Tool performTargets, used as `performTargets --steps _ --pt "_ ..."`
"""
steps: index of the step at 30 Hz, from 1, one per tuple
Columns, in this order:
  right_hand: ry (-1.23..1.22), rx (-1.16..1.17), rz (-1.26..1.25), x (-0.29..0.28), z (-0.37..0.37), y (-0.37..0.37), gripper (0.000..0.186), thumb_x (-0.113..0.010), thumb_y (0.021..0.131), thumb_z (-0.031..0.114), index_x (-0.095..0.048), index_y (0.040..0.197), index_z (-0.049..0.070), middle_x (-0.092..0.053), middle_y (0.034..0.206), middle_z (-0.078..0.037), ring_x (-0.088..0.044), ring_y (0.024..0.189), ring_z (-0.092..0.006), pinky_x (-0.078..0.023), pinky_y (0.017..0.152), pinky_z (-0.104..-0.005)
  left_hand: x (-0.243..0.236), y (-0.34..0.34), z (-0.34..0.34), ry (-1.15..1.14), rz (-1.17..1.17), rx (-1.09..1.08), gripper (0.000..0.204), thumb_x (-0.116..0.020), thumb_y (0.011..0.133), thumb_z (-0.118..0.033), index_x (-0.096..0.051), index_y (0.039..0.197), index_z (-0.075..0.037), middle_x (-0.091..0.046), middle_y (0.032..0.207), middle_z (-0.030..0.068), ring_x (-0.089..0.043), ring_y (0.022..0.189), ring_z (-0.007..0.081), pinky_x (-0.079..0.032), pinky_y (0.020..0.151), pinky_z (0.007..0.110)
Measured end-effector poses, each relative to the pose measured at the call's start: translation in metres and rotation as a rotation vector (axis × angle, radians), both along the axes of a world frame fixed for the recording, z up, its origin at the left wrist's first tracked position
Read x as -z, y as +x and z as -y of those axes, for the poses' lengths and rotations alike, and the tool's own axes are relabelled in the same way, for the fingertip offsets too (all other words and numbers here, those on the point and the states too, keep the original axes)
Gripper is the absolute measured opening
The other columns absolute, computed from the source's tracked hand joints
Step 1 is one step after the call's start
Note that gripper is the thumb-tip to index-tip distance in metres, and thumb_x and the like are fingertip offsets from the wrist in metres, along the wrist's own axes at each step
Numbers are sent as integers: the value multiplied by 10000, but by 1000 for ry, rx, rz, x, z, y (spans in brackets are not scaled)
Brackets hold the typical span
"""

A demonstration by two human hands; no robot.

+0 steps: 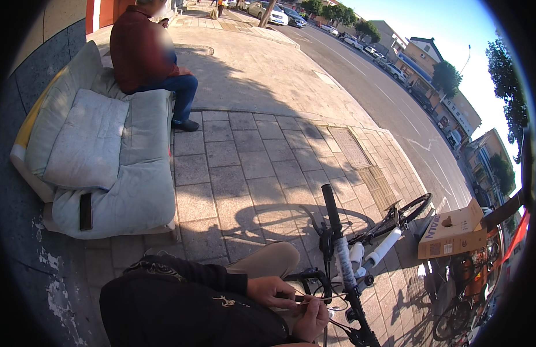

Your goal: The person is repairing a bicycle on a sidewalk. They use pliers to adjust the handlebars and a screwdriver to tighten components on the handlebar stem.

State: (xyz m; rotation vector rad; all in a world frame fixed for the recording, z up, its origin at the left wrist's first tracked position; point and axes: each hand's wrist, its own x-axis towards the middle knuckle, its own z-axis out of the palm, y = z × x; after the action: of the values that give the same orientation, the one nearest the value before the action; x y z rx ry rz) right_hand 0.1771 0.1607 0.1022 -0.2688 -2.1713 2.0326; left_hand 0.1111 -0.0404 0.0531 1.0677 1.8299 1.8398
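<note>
My left hand (273, 291) and my right hand (312, 321) are close together, just left of a bicycle's handlebar (344, 266). Both have their fingers pinched on a thin, light-coloured cable (302, 302) that spans the small gap between them. Its exact ends are too small to make out. The handlebar has black grips and clear wrapping along part of its middle. Thin black cables loop around it near my hands. White foam sleeves (383, 247) cover parts of the bicycle frame, and a wheel (417, 208) shows beyond.
A pale cushioned sofa (146, 173) stands at left, a phone (86, 211) on its near end. Another person (143, 52) sits at its far end. A cardboard box (453, 228) and more bicycles (470, 283) are at right. Beyond the paving runs a road with parked cars.
</note>
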Motion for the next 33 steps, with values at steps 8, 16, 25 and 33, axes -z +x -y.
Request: performTargets --steps 8,16,25,33 --pt "-167 87 61 34 -13 -18 371 -641 1091 352 -721 964 12 -688 718 -76 -589 506 -158 -451 485 -265 -1 -1 3 238 761 256 393 -543 1158 -418 -620 998 -67 -475 638 -46 -411 526 52 -315 510 247" --pt "-171 -18 99 -30 14 -22 388 -577 1119 385 -718 1060 28 -598 719 -9 -506 621 -103 -393 574 -255 13 -6 -4 246 758 386 337 -576 1144 -387 -580 944 -116 -504 702 -63 -448 556 36 -342 515 223" --pt "-25 -141 199 -20 16 -22 311 -604 1124 308 -745 1093 33 -653 795 -2 -541 682 -75 -402 587 -242 12 -10 1 224 769 306 448 -564 1134 -494 -643 1054 -61 -504 716 -56 -439 579 50 -344 523 235" --pt "43 -197 140 -7 10 -19 318 -601 1133 284 -747 1127 2 -697 841 -25 -567 678 -89 -430 590 -248 18 -6 -2 188 753 247 436 -574 1124 -525 -666 1052 -104 -494 726 -88 -415 603 33 -330 529 235"
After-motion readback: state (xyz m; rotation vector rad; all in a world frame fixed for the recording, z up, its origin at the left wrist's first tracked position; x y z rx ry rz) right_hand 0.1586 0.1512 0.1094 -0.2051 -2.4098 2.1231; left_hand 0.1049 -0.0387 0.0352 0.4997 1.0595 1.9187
